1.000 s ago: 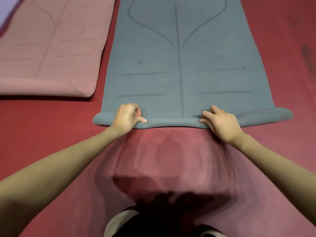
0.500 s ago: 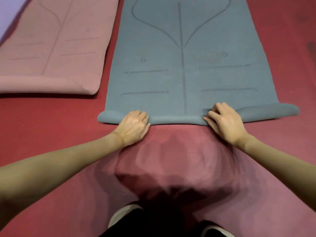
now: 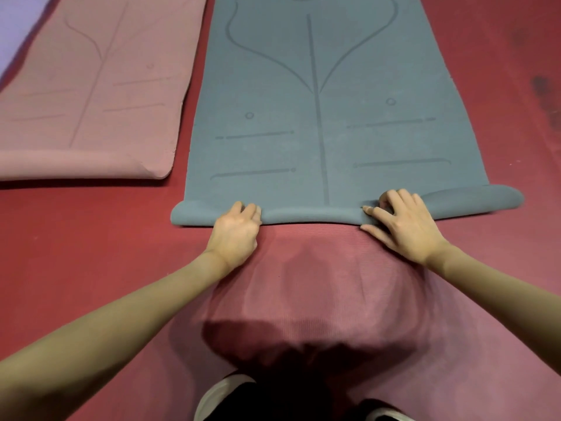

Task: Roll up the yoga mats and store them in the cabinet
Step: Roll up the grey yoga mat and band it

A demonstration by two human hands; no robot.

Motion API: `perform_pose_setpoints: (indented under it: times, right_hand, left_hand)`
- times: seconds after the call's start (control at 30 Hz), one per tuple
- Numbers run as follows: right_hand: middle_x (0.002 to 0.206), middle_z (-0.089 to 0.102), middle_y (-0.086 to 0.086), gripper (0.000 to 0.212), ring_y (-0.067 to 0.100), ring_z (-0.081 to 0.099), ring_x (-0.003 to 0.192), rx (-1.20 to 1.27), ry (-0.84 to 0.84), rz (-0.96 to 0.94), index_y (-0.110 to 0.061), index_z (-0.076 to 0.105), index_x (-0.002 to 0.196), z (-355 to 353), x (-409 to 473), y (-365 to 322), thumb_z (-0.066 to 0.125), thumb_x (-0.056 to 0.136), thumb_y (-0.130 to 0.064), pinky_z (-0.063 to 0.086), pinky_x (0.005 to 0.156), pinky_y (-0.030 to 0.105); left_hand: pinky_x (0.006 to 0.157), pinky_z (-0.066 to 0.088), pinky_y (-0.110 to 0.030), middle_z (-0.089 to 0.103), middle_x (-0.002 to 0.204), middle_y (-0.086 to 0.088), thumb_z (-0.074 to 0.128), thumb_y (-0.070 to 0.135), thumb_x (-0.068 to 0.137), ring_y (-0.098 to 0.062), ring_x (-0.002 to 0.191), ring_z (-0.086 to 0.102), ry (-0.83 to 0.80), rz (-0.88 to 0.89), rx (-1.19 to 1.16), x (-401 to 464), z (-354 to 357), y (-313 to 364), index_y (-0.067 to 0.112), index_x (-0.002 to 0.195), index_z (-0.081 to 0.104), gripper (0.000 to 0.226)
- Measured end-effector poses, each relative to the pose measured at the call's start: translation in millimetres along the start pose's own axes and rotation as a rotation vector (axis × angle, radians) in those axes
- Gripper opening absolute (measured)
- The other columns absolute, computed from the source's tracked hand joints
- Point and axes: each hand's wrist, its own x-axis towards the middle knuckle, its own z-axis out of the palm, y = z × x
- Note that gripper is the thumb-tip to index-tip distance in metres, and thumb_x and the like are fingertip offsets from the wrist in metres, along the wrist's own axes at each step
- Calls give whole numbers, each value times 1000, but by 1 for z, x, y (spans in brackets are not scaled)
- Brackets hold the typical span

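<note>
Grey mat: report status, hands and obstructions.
Left hand and right hand gripping grey mat at its rolled near edge. Roll barely started. Pink mat alongside, apart.

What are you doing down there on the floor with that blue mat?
A person is kneeling on the red floor and rolling up the grey-blue yoga mat. Only its near edge is curled into a thin roll; most of it lies flat. The left hand and right hand both press on that roll, fingers curled over it. A pink mat lies to the left, unrolled apart from a curled near edge. No cabinet is in view.
</note>
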Motion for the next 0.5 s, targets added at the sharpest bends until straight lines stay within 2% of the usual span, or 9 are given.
perform_pose_setpoints:
  times: [0.03,0.1,0.17,0.23,0.37,0.5]
  right_hand:
    - [92,51,12,44,29,46,79,27,-9,-22,-10,67,108,0,1,4,54,91,-48,37,65,38]
    - [92,50,12,46,30,46,78,63,-22,-58,-8,66,109,2,4,11,50,93,-48,44,65,42]
    - [92,52,12,44,30,47,77,55,-21,-77,-6,66,108,3,8,15,46,96,-44,47,65,44]
    - [90,54,11,43,30,47,76,15,-2,-74,-6,66,106,5,13,14,42,99,-42,46,63,44]
    - [83,55,7,40,29,50,75,-115,66,8,-10,67,101,9,21,8,37,101,-37,34,66,39]
    - [77,53,5,35,28,51,72,-173,127,73,-11,65,91,14,26,7,40,101,-33,33,75,37]
  left_hand:
    - [47,46,-32,57,73,-4,77,6,72,-27,68,54,16,-25,-60,2,0,-3,6,80,63,16]
    - [58,51,-37,60,78,-5,66,11,85,-28,72,54,46,-62,-154,7,2,-11,7,84,65,5]
    - [71,48,-38,64,81,-7,51,20,92,-30,73,54,46,-81,-216,13,5,-20,7,88,68,22]
    - [76,39,-31,68,84,-9,43,27,93,-32,74,56,35,-107,-291,19,8,-26,7,90,71,35]
    - [79,39,-34,70,96,-6,54,25,97,-31,92,57,-106,-262,-423,34,3,-35,12,96,74,24]
    - [83,40,-29,70,113,5,60,34,94,-20,110,59,-219,-461,-503,49,1,-40,24,105,75,21]
